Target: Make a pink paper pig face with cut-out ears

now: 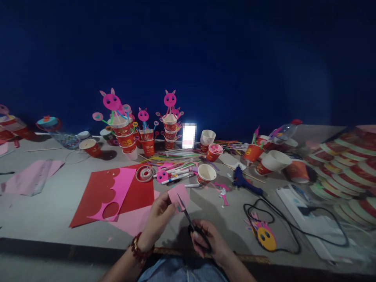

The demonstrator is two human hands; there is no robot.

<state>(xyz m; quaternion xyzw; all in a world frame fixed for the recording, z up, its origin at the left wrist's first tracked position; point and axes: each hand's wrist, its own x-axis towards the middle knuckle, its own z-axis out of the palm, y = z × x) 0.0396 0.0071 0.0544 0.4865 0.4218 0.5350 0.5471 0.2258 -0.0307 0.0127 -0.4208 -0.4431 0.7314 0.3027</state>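
Note:
My left hand (pixel 161 215) pinches a small piece of light pink paper (pixel 179 194) between thumb and fingers. Black-handled scissors (pixel 188 217) are gripped in my right hand (pixel 210 239), its fingers around the handle loops. The scissor blades point up and lie against the pink piece, near my left thumb. Left of my hands, red paper (pixel 82 203) lies under a bright pink sheet (pixel 119 192) with curved cut-outs. A light pink sheet (pixel 132 221) sits partly beneath my left hand.
A blue glue gun (pixel 243 180) with a looping black cord lies right of centre. Paper cups (pixel 206 174) and a tape roll (pixel 144 173) stand beyond my hands. Stacked cups with pink faces (pixel 111 102) line the back. Many stacked red-and-white cups (pixel 352 164) fill the right.

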